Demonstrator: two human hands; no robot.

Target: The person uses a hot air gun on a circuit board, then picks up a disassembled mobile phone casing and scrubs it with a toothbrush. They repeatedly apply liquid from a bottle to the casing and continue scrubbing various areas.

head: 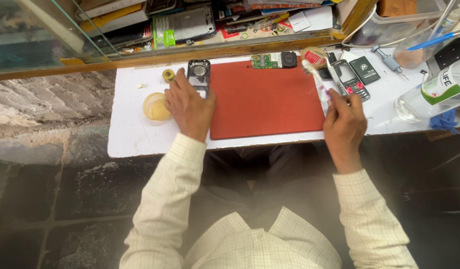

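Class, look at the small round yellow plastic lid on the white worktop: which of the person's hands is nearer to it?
Left. The left hand lies just right of the yellow lid, holding a dismantled phone frame. The right hand, holding a toothbrush, is beyond the red mat.

You sit at a white worktop [130, 134] with a red mat [265, 99] laid flat on it. A wooden rail [140, 61] runs along its far edge. Above the rail, a cluttered shelf [200, 25] of papers and parts. At upper left, a glass pane [35, 30] leans over rough stone [40, 104]. Below you, dark stone floor slabs [65, 194], pale joints between them. Even daylight, soft shadows.
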